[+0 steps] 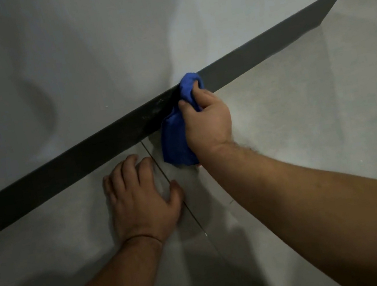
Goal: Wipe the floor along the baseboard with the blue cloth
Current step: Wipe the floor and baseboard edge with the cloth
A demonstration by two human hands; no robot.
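A dark grey baseboard (pixel 84 158) runs slantwise from lower left to upper right between a pale wall and a light tiled floor (pixel 289 105). My right hand (pixel 206 122) grips a bunched blue cloth (pixel 174 142) and holds it against the baseboard where it meets the floor. The cloth's top end sticks up over the baseboard's upper edge, and its lower part hangs to the floor under my palm. My left hand (pixel 142 199) rests flat on the floor tile just left of the cloth, fingers spread toward the baseboard.
A thin tile joint (pixel 189 208) runs from the baseboard down toward me between my two hands. The wall (pixel 92 59) rises behind the baseboard. At the upper right the baseboard ends at a corner (pixel 334 6). My shadow darkens the floor at the bottom.
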